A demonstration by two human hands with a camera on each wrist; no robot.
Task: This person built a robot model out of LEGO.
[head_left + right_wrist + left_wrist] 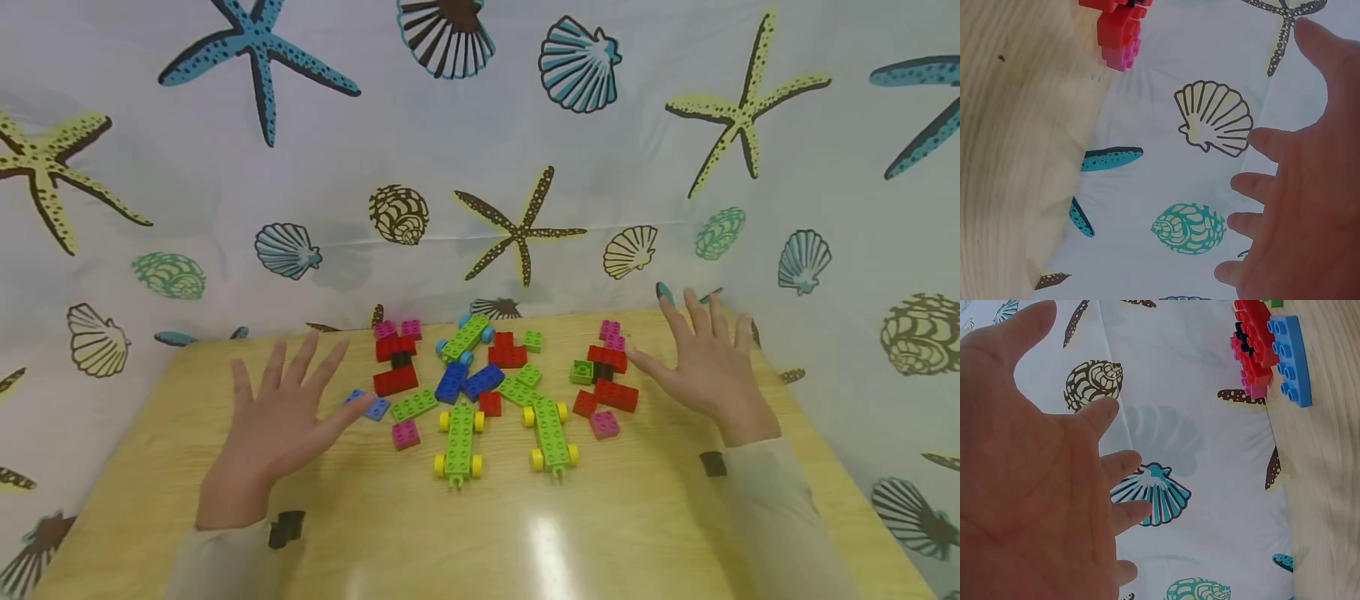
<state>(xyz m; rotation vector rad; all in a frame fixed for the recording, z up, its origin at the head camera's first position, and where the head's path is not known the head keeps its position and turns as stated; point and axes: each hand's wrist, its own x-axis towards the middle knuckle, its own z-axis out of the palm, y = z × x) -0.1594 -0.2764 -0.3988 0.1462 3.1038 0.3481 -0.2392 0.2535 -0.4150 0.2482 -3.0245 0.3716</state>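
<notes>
My left hand [279, 425] is raised over the left part of the table, fingers spread, holding nothing. Nearest to its thumb lies a light blue brick [368, 405], also seen as a blue brick [1291, 360] in the left wrist view. On the other side, my right hand [707, 367] is spread in the air with nothing in it. Its thumb points toward a red brick [607, 358] in the right cluster. Between the hands sit two green car bases with yellow wheels, the left base [460, 442] and the right base [551, 435]. Behind them is a green base with blue wheels [466, 339].
Loose bricks lie mid-table: dark blue bricks [483, 381], a green brick [414, 405], a pink brick [406, 434] and several more. Red bricks [395, 381] form a left cluster. A cloth [450, 150] with sea prints hangs behind the wooden table [420, 533].
</notes>
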